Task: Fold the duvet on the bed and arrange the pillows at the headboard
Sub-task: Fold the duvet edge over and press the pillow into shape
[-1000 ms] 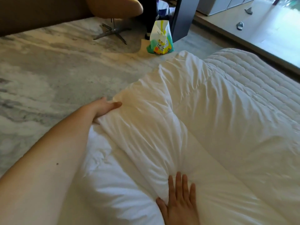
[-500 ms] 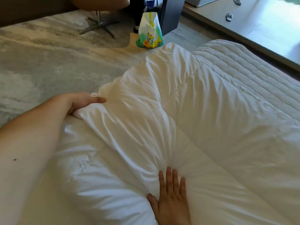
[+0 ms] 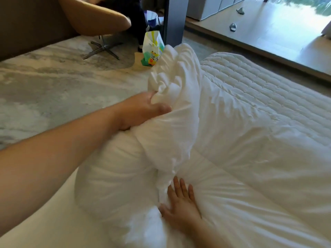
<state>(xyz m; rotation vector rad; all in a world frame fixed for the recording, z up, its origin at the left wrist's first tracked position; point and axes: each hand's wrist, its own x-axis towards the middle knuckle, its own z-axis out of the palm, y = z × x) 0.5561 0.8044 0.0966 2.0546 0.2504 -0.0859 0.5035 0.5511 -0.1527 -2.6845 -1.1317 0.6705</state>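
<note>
the duvet [image 3: 223,140] lies bunched along the bed's left edge, its long fold running away from the person toward the far corner, where bare quilted mattress [image 3: 268,83] shows. the left hand [image 3: 141,110] is clenched on a raised ridge of the duvet, lifted above the edge. the right hand [image 3: 180,206] lies open and flat, pinning the duvet nearer the person. the left is the farther-reaching hand, so it likely carries the fold rightward across the bed. no pillows in view.
</note>
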